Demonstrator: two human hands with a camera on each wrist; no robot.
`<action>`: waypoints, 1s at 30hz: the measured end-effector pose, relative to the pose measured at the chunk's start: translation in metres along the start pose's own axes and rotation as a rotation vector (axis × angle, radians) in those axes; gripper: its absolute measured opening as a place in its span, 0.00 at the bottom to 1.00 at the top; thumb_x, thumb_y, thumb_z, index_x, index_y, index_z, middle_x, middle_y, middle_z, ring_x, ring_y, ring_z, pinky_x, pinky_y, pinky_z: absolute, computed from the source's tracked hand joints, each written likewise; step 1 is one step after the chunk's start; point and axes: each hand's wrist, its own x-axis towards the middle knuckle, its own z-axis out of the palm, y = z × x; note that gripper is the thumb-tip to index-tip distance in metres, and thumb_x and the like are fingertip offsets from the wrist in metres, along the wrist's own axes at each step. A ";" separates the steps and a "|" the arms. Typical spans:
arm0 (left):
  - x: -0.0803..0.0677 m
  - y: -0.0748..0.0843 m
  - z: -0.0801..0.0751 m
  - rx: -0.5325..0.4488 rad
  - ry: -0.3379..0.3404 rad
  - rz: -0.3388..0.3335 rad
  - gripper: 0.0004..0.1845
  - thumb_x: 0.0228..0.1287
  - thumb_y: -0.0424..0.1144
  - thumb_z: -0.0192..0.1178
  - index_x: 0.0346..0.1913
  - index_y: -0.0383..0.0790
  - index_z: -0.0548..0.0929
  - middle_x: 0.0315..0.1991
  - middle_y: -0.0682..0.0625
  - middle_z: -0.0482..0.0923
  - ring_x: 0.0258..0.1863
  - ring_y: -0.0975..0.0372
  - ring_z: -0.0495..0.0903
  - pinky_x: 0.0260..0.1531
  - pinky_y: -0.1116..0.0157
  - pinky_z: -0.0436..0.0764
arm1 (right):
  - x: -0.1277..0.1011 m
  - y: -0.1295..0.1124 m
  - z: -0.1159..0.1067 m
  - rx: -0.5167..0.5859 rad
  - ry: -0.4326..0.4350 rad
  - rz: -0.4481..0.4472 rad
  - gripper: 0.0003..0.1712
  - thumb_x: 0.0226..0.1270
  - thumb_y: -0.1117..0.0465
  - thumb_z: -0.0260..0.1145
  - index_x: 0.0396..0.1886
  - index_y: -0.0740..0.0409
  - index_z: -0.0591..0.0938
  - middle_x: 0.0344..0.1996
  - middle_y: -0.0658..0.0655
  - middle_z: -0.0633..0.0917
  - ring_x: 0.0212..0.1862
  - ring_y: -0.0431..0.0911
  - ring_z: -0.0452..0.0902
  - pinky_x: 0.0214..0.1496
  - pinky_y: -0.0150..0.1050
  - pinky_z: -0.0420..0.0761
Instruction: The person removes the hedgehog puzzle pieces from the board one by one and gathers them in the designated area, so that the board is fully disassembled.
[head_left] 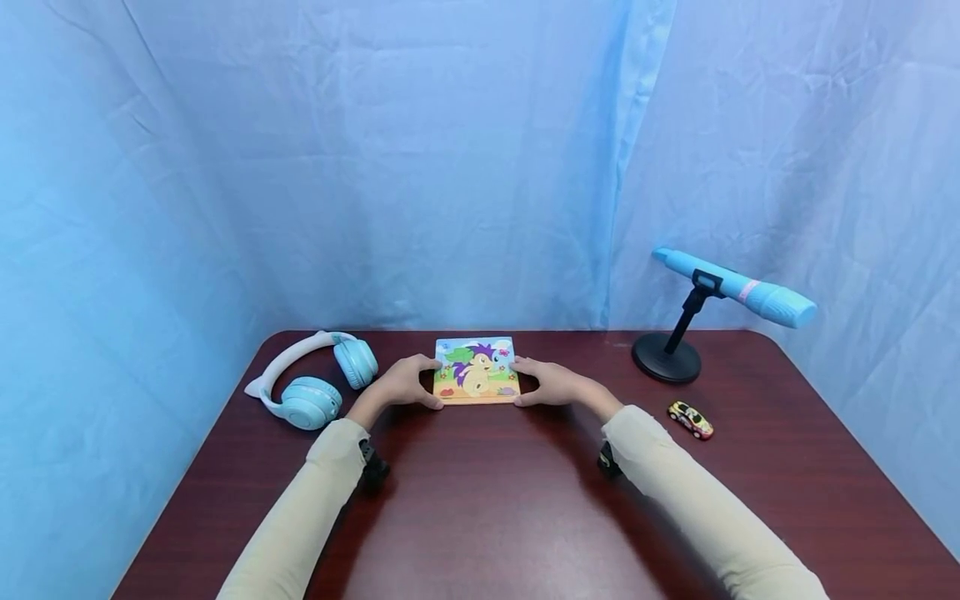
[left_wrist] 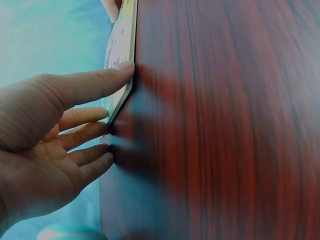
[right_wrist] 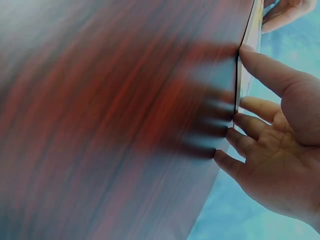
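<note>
Hands flank the picture puzzle board lying flat on the table. Left hand and right hand press its side edges with nearly straight fingers, thumbs at the near corners. Headphones lie just left.

Puzzle board seen edge-on in both wrist views, picture unreadable; bench grain smeared by blur there; headphones cut off by bottom edge of left wrist view; toy car too small for detail; sleeves cropped at bottom edge.

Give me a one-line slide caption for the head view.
Left hand and right hand touch opposite sides of a colourful square cartoon picture board on the dark red wooden table.
</note>
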 end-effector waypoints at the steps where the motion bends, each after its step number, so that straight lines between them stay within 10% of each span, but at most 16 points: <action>1: 0.002 0.002 0.002 0.001 -0.005 0.008 0.41 0.54 0.38 0.77 0.71 0.34 0.73 0.70 0.36 0.71 0.69 0.46 0.69 0.71 0.47 0.67 | -0.003 0.003 -0.001 -0.001 0.001 0.005 0.44 0.73 0.48 0.66 0.81 0.59 0.60 0.81 0.62 0.56 0.82 0.60 0.48 0.79 0.59 0.56; 30: 0.028 0.075 0.058 0.134 -0.109 0.238 0.40 0.57 0.44 0.77 0.71 0.37 0.75 0.67 0.40 0.74 0.66 0.50 0.74 0.68 0.53 0.72 | -0.098 0.076 -0.014 0.008 0.053 0.062 0.47 0.69 0.44 0.68 0.80 0.59 0.62 0.79 0.65 0.60 0.80 0.65 0.53 0.75 0.64 0.61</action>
